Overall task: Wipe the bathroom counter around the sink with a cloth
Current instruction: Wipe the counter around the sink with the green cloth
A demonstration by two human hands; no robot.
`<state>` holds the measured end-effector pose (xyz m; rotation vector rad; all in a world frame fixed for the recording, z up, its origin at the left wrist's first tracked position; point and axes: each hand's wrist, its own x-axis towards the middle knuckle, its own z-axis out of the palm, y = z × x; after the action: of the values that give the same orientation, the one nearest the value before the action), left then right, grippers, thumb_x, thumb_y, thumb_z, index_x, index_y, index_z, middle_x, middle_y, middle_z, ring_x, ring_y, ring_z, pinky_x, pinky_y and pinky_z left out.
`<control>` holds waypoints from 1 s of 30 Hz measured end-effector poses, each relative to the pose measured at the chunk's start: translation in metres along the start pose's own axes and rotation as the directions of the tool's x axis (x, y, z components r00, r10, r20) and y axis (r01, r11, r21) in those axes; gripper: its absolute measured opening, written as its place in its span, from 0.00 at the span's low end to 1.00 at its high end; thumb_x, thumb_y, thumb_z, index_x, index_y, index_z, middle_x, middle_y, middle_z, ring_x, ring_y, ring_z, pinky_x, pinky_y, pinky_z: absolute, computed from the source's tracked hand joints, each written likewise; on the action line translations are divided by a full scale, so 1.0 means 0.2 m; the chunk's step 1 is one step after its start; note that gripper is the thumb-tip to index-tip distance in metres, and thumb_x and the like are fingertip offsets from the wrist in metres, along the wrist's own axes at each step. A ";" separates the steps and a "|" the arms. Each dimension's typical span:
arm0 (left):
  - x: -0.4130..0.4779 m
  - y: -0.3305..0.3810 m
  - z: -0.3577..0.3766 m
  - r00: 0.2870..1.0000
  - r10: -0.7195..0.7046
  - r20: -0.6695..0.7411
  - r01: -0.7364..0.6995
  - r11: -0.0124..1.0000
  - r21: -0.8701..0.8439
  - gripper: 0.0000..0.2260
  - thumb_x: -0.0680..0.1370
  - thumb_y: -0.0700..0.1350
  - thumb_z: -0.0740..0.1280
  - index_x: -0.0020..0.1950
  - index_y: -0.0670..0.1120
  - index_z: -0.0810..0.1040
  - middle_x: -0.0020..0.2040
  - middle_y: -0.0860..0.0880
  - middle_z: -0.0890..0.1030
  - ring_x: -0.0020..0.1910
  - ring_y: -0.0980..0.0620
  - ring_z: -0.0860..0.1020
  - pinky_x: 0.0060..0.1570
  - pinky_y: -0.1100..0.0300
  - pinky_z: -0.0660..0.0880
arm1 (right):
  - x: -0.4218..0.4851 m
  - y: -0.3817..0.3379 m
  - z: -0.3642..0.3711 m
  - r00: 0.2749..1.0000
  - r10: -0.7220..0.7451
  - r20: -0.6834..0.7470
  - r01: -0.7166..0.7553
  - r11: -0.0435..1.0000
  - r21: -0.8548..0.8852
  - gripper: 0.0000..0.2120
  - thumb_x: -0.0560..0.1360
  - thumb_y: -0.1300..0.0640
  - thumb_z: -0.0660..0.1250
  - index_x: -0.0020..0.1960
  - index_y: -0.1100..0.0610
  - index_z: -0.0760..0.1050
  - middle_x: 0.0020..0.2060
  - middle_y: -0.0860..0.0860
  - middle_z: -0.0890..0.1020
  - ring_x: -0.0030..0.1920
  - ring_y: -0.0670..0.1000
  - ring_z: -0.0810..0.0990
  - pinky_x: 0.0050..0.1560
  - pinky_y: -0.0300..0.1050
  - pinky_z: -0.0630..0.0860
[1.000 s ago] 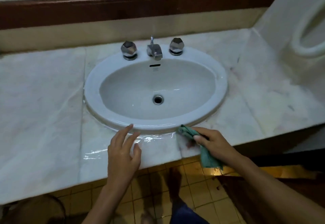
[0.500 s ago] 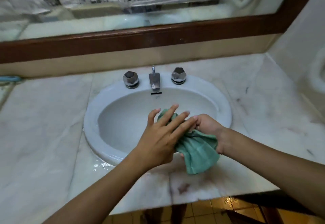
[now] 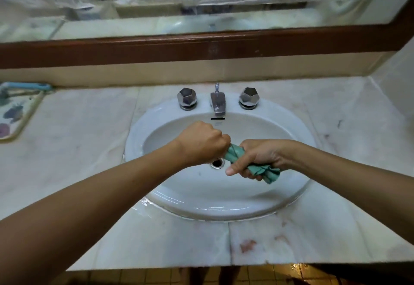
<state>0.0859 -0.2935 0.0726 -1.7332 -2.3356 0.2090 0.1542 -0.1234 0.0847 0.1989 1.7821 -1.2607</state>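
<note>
Above the oval white ceramic sink [image 3: 298, 128] at frame centre, a twisted green cloth [image 3: 257, 168] is grasped by the clenched left hand [image 3: 203, 143] and right hand [image 3: 257, 155].

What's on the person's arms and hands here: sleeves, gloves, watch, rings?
Nothing worn shows. The left hand and right hand are bare, with no gloves or rings visible. The left forearm and right forearm are bare up to the frame edge: no sleeve, watch or band.
</note>
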 end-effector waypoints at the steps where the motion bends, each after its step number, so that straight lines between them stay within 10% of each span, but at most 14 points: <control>1: 0.00 0.00 -0.01 0.996 -0.053 0.065 0.053 0.999 0.011 0.08 0.68 0.46 0.73 0.38 0.43 0.77 0.29 0.45 0.78 0.25 0.41 0.77 0.27 0.60 0.62 | 0.03 -0.03 -0.01 0.998 0.015 -0.068 -0.022 0.994 -0.109 0.14 0.66 0.57 0.77 0.27 0.53 0.74 0.24 0.52 0.74 0.23 0.49 0.68 0.26 0.39 0.66; 4: 0.04 0.01 0.02 0.874 -0.331 0.357 0.389 0.915 -0.105 0.07 0.74 0.52 0.66 0.43 0.48 0.76 0.36 0.48 0.73 0.34 0.44 0.72 0.34 0.57 0.66 | 0.16 -0.09 -0.01 0.943 -0.053 -0.329 -0.100 0.897 -0.431 0.11 0.65 0.58 0.76 0.34 0.60 0.75 0.26 0.55 0.77 0.24 0.53 0.72 0.27 0.40 0.70; 8: 0.07 0.03 0.15 0.660 -0.382 0.647 0.741 0.477 -0.473 0.11 0.71 0.45 0.69 0.31 0.44 0.72 0.29 0.48 0.72 0.27 0.50 0.69 0.29 0.61 0.64 | 0.28 -0.04 0.02 0.805 -0.316 -0.502 -0.191 0.663 -0.724 0.07 0.65 0.59 0.68 0.34 0.56 0.69 0.31 0.53 0.74 0.30 0.55 0.75 0.29 0.42 0.70; 14: 0.00 0.07 0.26 0.557 -0.113 0.823 0.822 -0.073 -0.565 0.14 0.69 0.37 0.69 0.29 0.42 0.66 0.22 0.47 0.62 0.24 0.50 0.57 0.28 0.61 0.55 | 0.35 0.05 0.04 0.770 -0.531 -0.355 -0.180 0.352 -0.918 0.10 0.68 0.54 0.68 0.46 0.58 0.76 0.38 0.55 0.78 0.35 0.58 0.69 0.36 0.45 0.63; 22: -0.01 0.07 0.30 0.568 0.162 0.807 0.797 -0.353 -0.490 0.18 0.75 0.39 0.65 0.31 0.47 0.60 0.20 0.51 0.60 0.19 0.55 0.56 0.23 0.65 0.53 | 0.41 0.12 -0.03 0.624 -0.760 -0.179 -0.072 0.173 -0.982 0.18 0.44 0.59 0.78 0.28 0.60 0.71 0.20 0.53 0.75 0.16 0.57 0.69 0.25 0.36 0.56; 25: 0.00 0.06 0.27 0.608 -0.031 0.794 0.791 -0.063 -0.608 0.14 0.74 0.44 0.68 0.32 0.45 0.67 0.24 0.48 0.67 0.23 0.51 0.63 0.26 0.62 0.61 | 0.40 0.12 -0.03 0.607 -0.768 -0.203 -0.054 0.215 -0.975 0.13 0.54 0.60 0.76 0.34 0.60 0.74 0.26 0.55 0.77 0.23 0.58 0.71 0.26 0.41 0.60; 28: -0.02 0.02 0.25 0.745 -0.224 0.628 0.604 0.625 -0.494 0.10 0.75 0.53 0.69 0.44 0.47 0.78 0.37 0.48 0.79 0.37 0.49 0.75 0.37 0.57 0.71 | 0.33 0.08 0.02 0.837 -0.419 -0.351 -0.002 0.639 -0.769 0.10 0.68 0.54 0.74 0.40 0.55 0.74 0.29 0.51 0.76 0.31 0.55 0.75 0.26 0.40 0.67; 30: -0.06 -0.01 0.26 0.838 -0.256 0.482 0.446 0.829 -0.337 0.09 0.76 0.53 0.66 0.51 0.49 0.76 0.44 0.48 0.80 0.42 0.47 0.76 0.38 0.57 0.69 | 0.28 0.07 0.04 0.922 -0.241 -0.302 0.089 0.893 -0.441 0.13 0.66 0.54 0.78 0.39 0.55 0.74 0.26 0.49 0.76 0.27 0.49 0.74 0.23 0.36 0.68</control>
<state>0.0746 -0.3041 0.0226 -1.4670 -3.1894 -0.0252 0.1358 -0.1423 0.0335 0.0200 2.3825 -0.9618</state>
